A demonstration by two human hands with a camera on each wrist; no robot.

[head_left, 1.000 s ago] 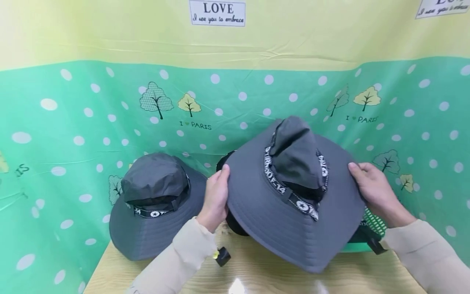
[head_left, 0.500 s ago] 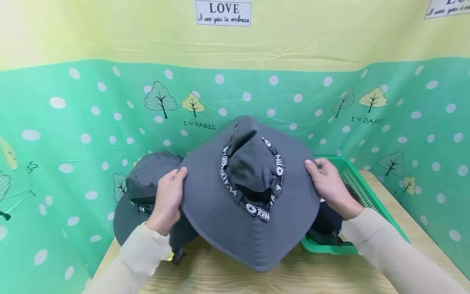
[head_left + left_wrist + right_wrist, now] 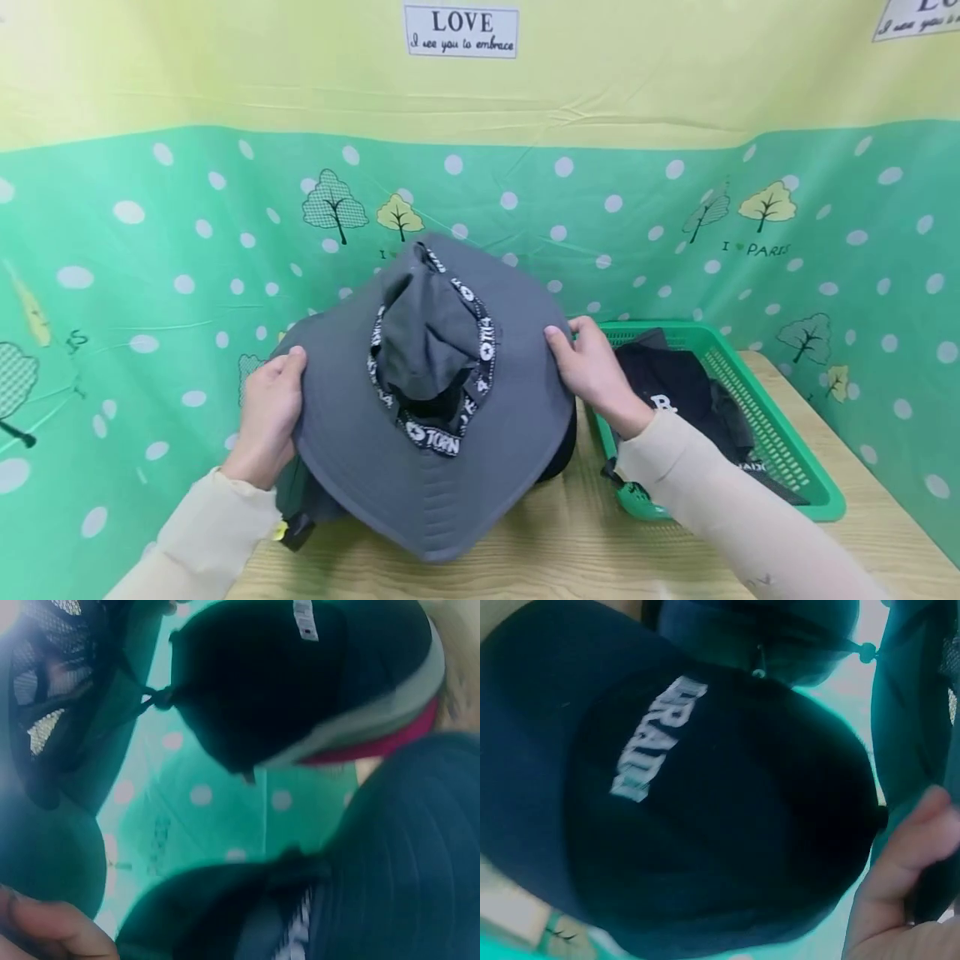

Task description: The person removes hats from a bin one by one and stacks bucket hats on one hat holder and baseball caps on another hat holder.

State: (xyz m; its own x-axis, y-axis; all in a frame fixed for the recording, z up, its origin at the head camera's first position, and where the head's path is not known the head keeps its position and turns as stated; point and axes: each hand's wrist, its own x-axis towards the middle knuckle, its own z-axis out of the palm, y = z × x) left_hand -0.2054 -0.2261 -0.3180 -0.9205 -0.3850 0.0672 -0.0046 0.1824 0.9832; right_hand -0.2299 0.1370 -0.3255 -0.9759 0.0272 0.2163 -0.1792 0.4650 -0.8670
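A grey wide-brimmed sun hat (image 3: 510, 358), its band black with white lettering, is held up by both hands with the creased crown facing the head camera. My left hand (image 3: 267, 408) pinches the left edge of the brim, thumb on top. At the right edge, my right hand (image 3: 596, 371) grips the brim the same way. A second grey hat (image 3: 311, 496) is mostly hidden behind the held one. In the left wrist view, a dark cap (image 3: 255, 682) with a white and red edge appears beyond the brim. A dark cap (image 3: 727, 802) with white letters fills the right wrist view.
A green plastic basket (image 3: 828, 500) stands on the wooden table (image 3: 555, 550) at the right, with a black cap (image 3: 671, 375) and other dark headwear inside. A dotted green and yellow cloth (image 3: 540, 179) hangs behind and along both sides.
Both hands have carried the grey sun hat leftward, from in front of the basket to in front of the second grey hat. The basket and its contents now show; the second hat is largely covered.
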